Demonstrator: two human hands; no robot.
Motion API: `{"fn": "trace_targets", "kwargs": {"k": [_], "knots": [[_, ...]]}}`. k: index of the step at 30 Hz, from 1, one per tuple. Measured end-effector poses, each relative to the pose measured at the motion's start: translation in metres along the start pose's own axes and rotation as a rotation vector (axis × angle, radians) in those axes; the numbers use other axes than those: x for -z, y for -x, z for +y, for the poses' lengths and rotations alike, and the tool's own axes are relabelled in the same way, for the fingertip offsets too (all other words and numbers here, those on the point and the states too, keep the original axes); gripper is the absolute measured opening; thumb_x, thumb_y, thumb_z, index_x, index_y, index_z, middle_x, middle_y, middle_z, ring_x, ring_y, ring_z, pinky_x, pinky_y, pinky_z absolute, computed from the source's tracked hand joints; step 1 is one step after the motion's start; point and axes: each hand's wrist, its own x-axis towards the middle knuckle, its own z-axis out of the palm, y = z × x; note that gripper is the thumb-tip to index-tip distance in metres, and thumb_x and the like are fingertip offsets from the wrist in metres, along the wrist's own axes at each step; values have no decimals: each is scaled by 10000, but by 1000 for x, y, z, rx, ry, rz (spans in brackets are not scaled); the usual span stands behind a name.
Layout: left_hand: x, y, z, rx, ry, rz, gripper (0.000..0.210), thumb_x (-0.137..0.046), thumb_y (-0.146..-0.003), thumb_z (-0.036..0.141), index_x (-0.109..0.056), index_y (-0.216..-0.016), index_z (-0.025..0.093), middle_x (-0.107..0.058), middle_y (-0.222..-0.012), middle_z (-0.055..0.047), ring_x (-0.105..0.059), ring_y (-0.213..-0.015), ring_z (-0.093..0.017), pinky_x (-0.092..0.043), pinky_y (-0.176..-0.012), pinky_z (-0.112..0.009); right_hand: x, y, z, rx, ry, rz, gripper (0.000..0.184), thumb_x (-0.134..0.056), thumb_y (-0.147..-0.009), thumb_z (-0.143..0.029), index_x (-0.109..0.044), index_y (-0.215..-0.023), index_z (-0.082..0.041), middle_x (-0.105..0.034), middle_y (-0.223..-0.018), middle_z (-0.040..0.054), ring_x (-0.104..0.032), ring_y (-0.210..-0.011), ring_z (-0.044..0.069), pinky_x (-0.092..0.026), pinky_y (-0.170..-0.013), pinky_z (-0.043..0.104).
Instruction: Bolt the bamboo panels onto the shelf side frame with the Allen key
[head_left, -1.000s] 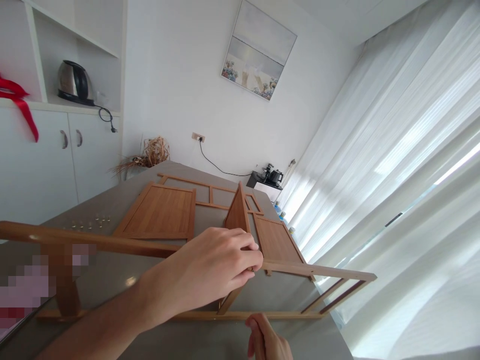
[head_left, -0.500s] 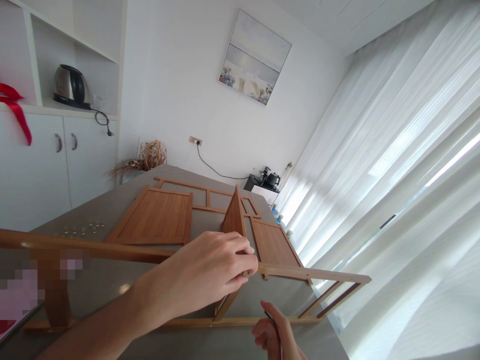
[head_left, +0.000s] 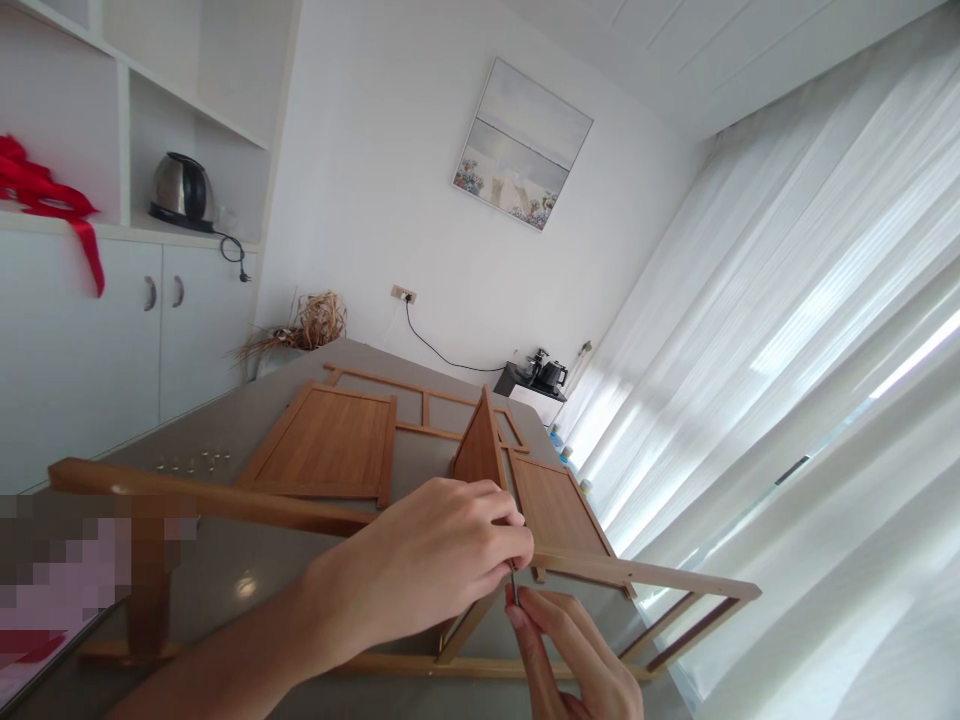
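Note:
My left hand [head_left: 427, 560] is closed over the top rail of an upright wooden frame [head_left: 660, 578], right where a standing wooden panel [head_left: 480, 450] meets it. My right hand [head_left: 574, 655] comes up from below and pinches a thin dark metal tool [head_left: 513, 583], its tip against the rail beside my left fingers. The joint itself is hidden under my left hand. The frame stands on a grey table [head_left: 225, 415].
Two flat wooden panels [head_left: 326, 445] [head_left: 555, 505] and a slatted frame [head_left: 424, 405] lie on the table behind. Several small brass screws [head_left: 191, 462] sit at the left. White cabinets with a kettle [head_left: 180, 190] are at far left; curtains [head_left: 787, 350] hang at right.
My right hand rose from the bottom edge and brought the thin tool up to the rail beside my left fingers. My left hand kept its grip; the view shifted slightly.

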Motion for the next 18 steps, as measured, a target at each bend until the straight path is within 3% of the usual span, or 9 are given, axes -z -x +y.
{"fn": "trace_targets", "kwargs": {"k": [12,18], "knots": [[-2,1,-1,-23,-39,40,100,-642,-939,128,-666,-894,215,-676,-910,39,-640,-891,-128,-462,-736,-293,7,-4,4,108,30,16,155,-705,-867,-130,-762,-967,-234,-744,-829,25,-703,-702,117,-544,-692,170],[-3,0,-2,-34,-36,25,107,-615,-952,129,-643,-886,208,-675,-887,45,-632,-889,-137,-474,-756,-299,5,-1,6,69,20,0,125,-708,-871,-153,-773,-953,-221,-743,-823,29,-710,-698,115,-545,-675,162]]}}
